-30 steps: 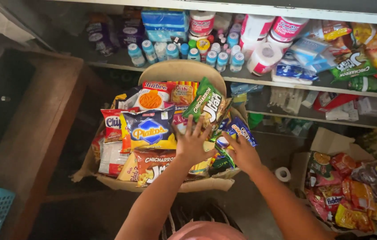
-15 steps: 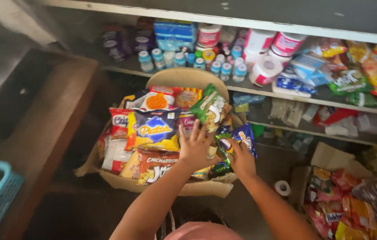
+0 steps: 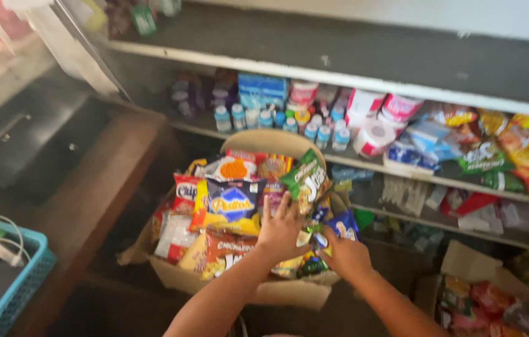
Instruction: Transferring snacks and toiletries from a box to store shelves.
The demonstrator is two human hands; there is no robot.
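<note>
- My left hand lies flat, fingers spread apart, pressing on the heap of snack packets in the open brown cardboard box below me — it grips nothing.
- My right hand reaches in at the box's right side, fingers among the small packets there, just beside a shiny blue foil packet; whether they have closed on one I cannot tell, the picture is blurred.
- Under my left fingertips stands a green crinkly snack bag, tilted against the box's raised flap; beside it a dark blue and yellow chip bag, and nearer me an orange-brown one.
- These bags look light, puffed with air, slippery and easy to crush — I judge the sealed top edge or a corner the best hold, pinched gently.
- To my left, a light blue plastic basket with white cables.
- Further off, a grey shelf holds small blue-capped bottles, white paper rolls and more snack bags.
</note>
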